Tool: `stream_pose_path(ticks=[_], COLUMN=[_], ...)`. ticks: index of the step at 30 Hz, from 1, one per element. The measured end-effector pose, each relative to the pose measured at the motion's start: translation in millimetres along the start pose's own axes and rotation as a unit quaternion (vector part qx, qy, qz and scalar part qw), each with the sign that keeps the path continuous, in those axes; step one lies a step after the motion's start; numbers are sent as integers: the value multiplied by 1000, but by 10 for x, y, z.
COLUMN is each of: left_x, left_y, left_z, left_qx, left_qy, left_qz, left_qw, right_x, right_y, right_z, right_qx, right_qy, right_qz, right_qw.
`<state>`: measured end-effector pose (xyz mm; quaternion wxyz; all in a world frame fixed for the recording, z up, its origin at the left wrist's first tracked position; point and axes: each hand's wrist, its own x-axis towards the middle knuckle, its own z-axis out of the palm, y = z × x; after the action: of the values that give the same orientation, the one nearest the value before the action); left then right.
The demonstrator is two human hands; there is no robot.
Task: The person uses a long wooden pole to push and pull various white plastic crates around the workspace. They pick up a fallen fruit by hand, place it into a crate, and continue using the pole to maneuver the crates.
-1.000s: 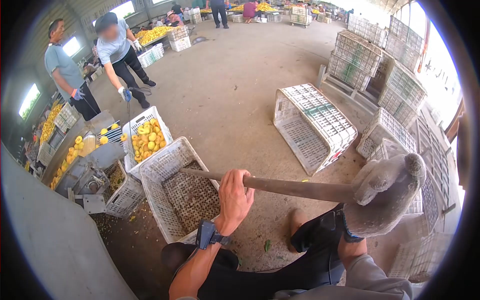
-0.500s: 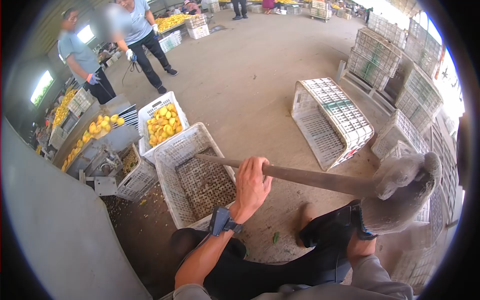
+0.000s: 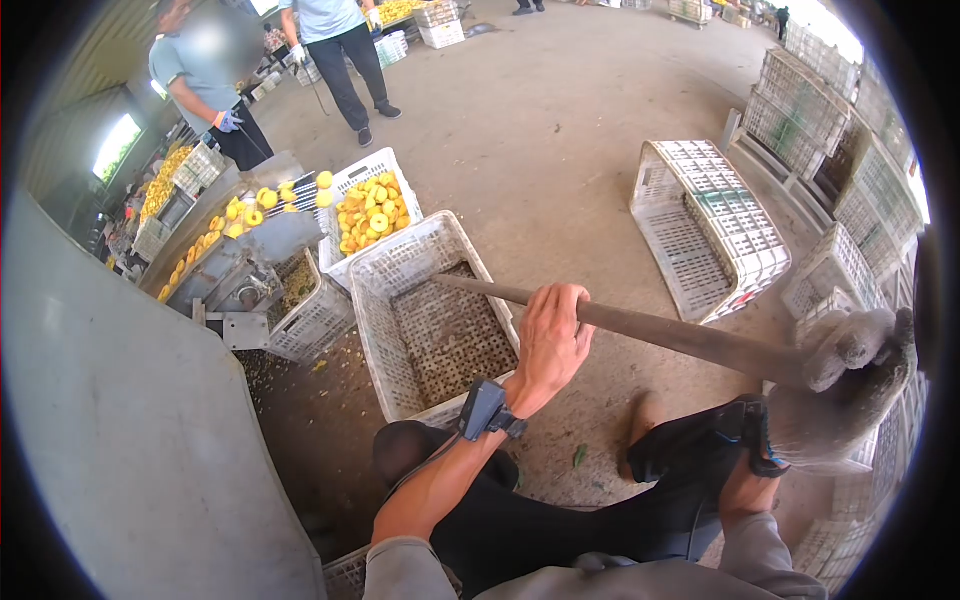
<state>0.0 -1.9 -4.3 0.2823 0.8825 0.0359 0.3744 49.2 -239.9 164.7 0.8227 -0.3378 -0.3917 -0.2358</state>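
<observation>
A long wooden pole (image 3: pixel 680 338) slants across in front of me. My bare left hand (image 3: pixel 552 343), with a black device on its wrist, is wrapped round its middle. My right hand (image 3: pixel 845 385), in a dusty grey glove, grips the thicker end at the right. The pole's thin tip overlaps the inside of a white plastic crate (image 3: pixel 376 350) by my legs. That crate has dark grime on its slotted floor and holds no fruit.
Beside it stands a white crate (image 3: pixel 345 187) of yellow fruit, at the end of a roller chute (image 3: pixel 285 195) carrying more. A grey metal panel (image 3: pixel 130 390) fills the left. One crate (image 3: pixel 735 215) lies on its side; others are stacked right. Two people stand beyond the chute.
My view has turned, so the crates sit further right in it. Both hands keep their hold on the pole. Yellow fruit has moved along the chute toward the filled crate.
</observation>
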Motion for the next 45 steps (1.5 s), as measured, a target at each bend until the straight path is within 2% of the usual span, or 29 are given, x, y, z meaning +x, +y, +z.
stream_pose_path(ticks=[5,14,20,29,34,45], left_x=[24,30,31,29,37,37], left_y=[20,31,24,16,24,28], left_z=[-39,-59,-51,-35,-40,-38], left_qx=[-5,-4,-2,-5,-10,-3], left_qy=[-4,-4,-3,-5,0,0], left_qz=[-5,0,1,7,6,3], left_qw=[1000,1000,1000,1000,1000,1000], right_x=[15,-22,-17,-97,-22,7], right_y=[-14,-25,-43,-81,-71,-59], right_z=[-52,-4,-12,-134,-199,-154], right_qx=[-20,-27,-42,-74,-43,-31], right_qy=[-25,6,-18,27,-52,-44], right_qz=[9,12,19,34,32,26], right_qw=[999,1000,999,996,997,998])
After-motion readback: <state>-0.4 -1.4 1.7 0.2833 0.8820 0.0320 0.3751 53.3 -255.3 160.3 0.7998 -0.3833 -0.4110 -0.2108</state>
